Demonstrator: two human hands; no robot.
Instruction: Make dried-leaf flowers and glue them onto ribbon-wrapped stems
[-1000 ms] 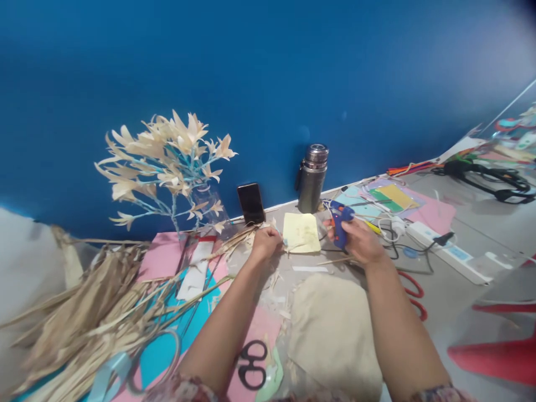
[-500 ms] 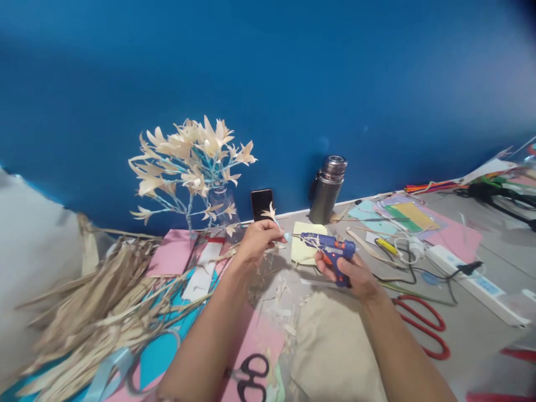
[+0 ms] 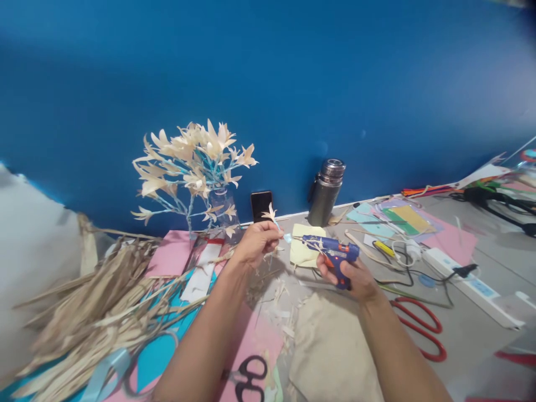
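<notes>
My left hand (image 3: 260, 241) pinches the thin light-blue stem of a small cream flower (image 3: 270, 213), whose petals point upward. A loose bit of light-blue ribbon (image 3: 287, 238) sticks out to the right of the fingertips. In my right hand (image 3: 354, 276) is a dark blue glue gun (image 3: 335, 249), gripped by its handle with the nozzle pointing left at the ribbon bit. Whether the nozzle touches it, I cannot tell. Pale fibre strands cling to the gun's front. Behind my left hand, a bunch of similar cream flowers (image 3: 195, 151) stands in a clear bottle (image 3: 221, 204).
Dried husks (image 3: 96, 290) heap at the left beside a light-blue ribbon (image 3: 109, 374). Black-handled scissors (image 3: 250, 377) lie at the front, red-handled scissors (image 3: 421, 329) at the right. A metal flask (image 3: 326, 192) and a phone (image 3: 262, 206) stand by the wall; a power strip (image 3: 471, 285) lies right.
Both hands keep nearly the same pose. The glue gun has shifted very slightly right and down, and the view has moved a little.
</notes>
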